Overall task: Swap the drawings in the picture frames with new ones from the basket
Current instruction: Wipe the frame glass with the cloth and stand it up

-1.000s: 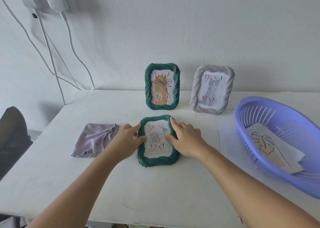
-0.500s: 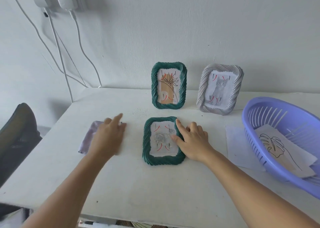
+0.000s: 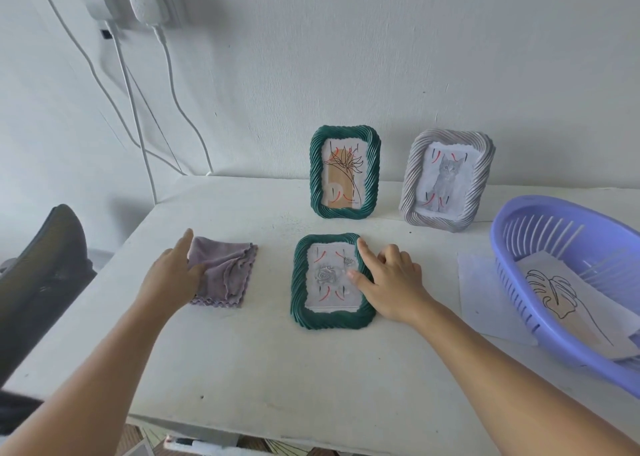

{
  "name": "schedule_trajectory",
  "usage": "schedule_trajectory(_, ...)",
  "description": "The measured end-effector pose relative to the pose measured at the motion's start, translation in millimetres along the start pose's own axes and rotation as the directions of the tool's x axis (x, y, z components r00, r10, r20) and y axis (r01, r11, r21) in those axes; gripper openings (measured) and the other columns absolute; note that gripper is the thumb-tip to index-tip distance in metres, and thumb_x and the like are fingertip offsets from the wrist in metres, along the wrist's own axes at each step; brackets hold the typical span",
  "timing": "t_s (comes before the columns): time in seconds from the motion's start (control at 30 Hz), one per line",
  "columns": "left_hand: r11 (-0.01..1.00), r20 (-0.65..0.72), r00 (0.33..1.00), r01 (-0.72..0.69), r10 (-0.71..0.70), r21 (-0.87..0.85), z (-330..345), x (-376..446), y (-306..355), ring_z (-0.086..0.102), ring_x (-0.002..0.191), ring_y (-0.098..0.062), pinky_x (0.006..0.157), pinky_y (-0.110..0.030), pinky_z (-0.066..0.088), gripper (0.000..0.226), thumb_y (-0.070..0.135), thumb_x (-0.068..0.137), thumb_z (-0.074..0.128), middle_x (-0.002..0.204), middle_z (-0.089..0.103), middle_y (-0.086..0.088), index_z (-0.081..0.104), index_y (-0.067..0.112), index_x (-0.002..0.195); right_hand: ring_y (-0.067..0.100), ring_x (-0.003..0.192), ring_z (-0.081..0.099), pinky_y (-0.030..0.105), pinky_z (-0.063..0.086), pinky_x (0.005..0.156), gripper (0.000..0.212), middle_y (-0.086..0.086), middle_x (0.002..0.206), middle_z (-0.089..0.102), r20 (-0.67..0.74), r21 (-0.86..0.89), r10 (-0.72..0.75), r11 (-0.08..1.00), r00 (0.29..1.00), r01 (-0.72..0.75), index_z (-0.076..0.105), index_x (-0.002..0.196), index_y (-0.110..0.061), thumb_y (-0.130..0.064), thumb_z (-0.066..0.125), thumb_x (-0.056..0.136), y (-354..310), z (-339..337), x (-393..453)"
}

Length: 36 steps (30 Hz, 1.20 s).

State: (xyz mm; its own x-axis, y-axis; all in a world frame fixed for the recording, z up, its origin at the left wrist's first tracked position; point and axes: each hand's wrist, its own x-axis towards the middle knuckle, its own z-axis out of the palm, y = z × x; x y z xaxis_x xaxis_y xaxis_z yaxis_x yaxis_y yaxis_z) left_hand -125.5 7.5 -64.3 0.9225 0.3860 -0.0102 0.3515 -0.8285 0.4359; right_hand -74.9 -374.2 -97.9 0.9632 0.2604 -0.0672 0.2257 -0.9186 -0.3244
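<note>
Head view shows your right hand [image 3: 391, 282] resting with relaxed fingers on the right edge of the green frame [image 3: 330, 281], which lies flat at mid-worktop, while your left hand [image 3: 173, 275], fingers extended, touches the purple cloth [image 3: 225, 272] to its left. That frame looks rigid and light, its front probably fragile, so grip the ribbed border, not the drawing.

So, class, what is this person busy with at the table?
The person is working on picture frames. The right hand rests on the flat green frame, which lies face up with a rose drawing in it. The left hand touches the folded purple cloth. Two more frames stand at the wall, and the purple basket holds a leaf drawing.
</note>
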Motion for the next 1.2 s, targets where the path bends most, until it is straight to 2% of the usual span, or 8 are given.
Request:
schedule_trajectory(0.17,0.959,-0.109,0.968,-0.239,0.224,-0.155,-15,-12,27,0.06,0.088,-0.011,0.068,-0.032,0.049,0.068,0.031,0.099,0.062,0.109,0.057,0.007,0.026,0.054,0.153,0.028,0.124,0.037,0.046,0.03,0.106,0.076,0.002,0.13,0.035,-0.043,0.129,-0.01,0.992,0.999,0.015,0.001,0.161,-0.039,-0.067,0.035,0.099,-12,-19,-5)
schedule_trajectory(0.27,0.902,-0.064,0.921,-0.391,0.385,-0.184,-33,-23,57,0.059,0.082,0.001,0.06,-0.02,0.047,0.071,0.032,0.097,0.063,0.107,0.057,0.018,0.026,0.071,0.143,0.024,0.127,0.036,0.044,0.03,0.109,0.077,0.001,0.135,0.037,-0.21,0.27,-0.165,0.937,0.963,0.22,0.008,0.162,-0.037,-0.055,0.05,0.1,-37,-43,-9)
schedule_trajectory(0.37,0.842,-0.022,0.867,-0.489,0.497,-0.229,-49,-35,90,0.059,0.071,-0.003,0.055,-0.009,0.045,0.067,0.031,0.095,0.067,0.102,0.06,0.019,0.036,0.072,0.139,0.011,0.137,0.031,0.036,0.027,0.116,0.084,-0.005,0.142,0.038,-0.204,0.513,-0.301,0.778,0.932,0.364,0.009,0.161,-0.042,-0.045,0.063,0.097,-68,-69,-6)
schedule_trajectory(0.53,0.757,0.018,0.793,-0.575,0.609,-0.311,-63,-53,126,0.063,0.065,-0.013,0.052,-0.015,0.049,0.074,0.024,0.093,0.072,0.103,0.061,0.022,0.038,0.069,0.14,-0.003,0.137,0.04,0.026,0.037,0.112,0.092,-0.012,0.147,0.048,-0.021,0.756,-0.389,0.596,0.921,0.269,0.009,0.16,-0.047,-0.039,0.072,0.093,-90,-87,-2)
schedule_trajectory(0.7,0.759,0.15,0.866,-0.32,0.477,-0.567,-47,-55,122,0.073,0.081,-0.01,0.066,-0.017,0.056,0.086,0.031,0.081,0.085,0.108,0.067,0.015,0.036,0.061,0.145,0.024,0.108,0.07,0.043,0.055,0.101,0.078,0.009,0.115,0.071,-0.085,0.861,-0.297,0.459,0.951,0.22,0.03,0.155,-0.046,-0.021,0.072,0.095,-82,-78,-6)
schedule_trajectory(0.93,0.648,0.358,0.846,0.019,0.395,-0.761,-15,-64,115,0.071,0.108,-0.03,0.096,-0.044,0.055,0.048,0.019,0.09,0.075,0.112,0.076,-0.012,0.055,0.024,0.134,0.013,0.126,0.06,0.043,0.044,0.114,0.076,-0.002,0.139,0.062,-0.101,0.906,-0.114,0.4,0.988,0.139,0.032,0.146,-0.062,-0.034,0.073,0.089,-58,-68,-9)
schedule_trajectory(1.13,0.569,0.513,0.797,0.272,0.319,-0.776,-4,-75,137,0.067,0.083,-0.034,0.076,-0.042,0.061,0.05,0.011,0.094,0.07,0.102,0.072,-0.022,0.047,0.024,0.137,0.011,0.109,0.07,0.04,0.049,0.108,0.08,0.002,0.118,0.072,0.109,0.885,-0.043,0.459,0.993,-0.077,0.028,0.152,-0.054,-0.029,0.075,0.091,-25,-68,-13)
schedule_trajectory(1.2,0.534,0.585,0.754,0.376,0.299,-0.758,-3,-79,143,0.064,0.078,-0.033,0.072,-0.041,0.061,0.053,0.009,0.09,0.072,0.102,0.069,-0.026,0.049,0.022,0.137,0.017,0.092,0.07,0.031,0.058,0.084,0.081,0.006,0.114,0.07,0.218,0.883,-0.049,0.436,0.975,-0.176,0.031,0.153,-0.048,-0.026,0.077,0.091,-16,-72,-16)
